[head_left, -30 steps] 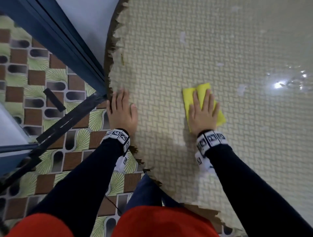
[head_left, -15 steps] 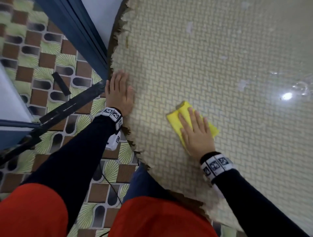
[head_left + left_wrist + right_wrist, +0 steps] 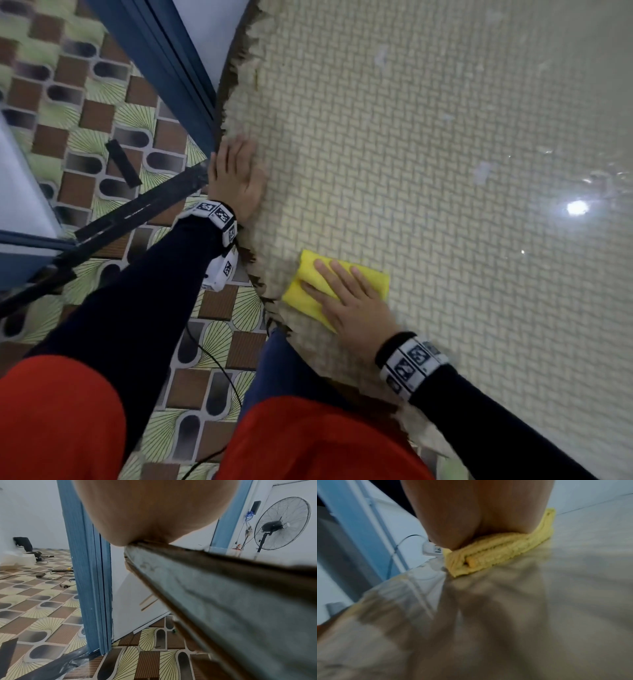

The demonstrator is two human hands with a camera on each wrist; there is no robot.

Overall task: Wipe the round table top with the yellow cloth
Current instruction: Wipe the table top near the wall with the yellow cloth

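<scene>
The round table top (image 3: 428,144) has a beige woven-pattern cover with a ragged, torn edge. A folded yellow cloth (image 3: 305,291) lies on it close to the near left edge. My right hand (image 3: 346,301) presses flat on the cloth with straight, spread fingers. In the right wrist view the heel of that hand (image 3: 476,513) sits on the folded cloth (image 3: 496,550). My left hand (image 3: 238,174) rests flat on the table's left edge, fingers straight. The left wrist view shows its palm (image 3: 154,511) on the table rim (image 3: 223,591).
A blue door frame (image 3: 161,54) stands just left of the table. A black bar (image 3: 137,212) and a cable (image 3: 212,359) lie on the patterned tile floor (image 3: 85,113). Small white flecks (image 3: 481,171) and a light glare (image 3: 577,207) mark the table. A standing fan (image 3: 281,526) is far off.
My right hand has slid the yellow cloth toward me and leftward, from mid-table to the near left edge. The left hand has kept its place on the rim.
</scene>
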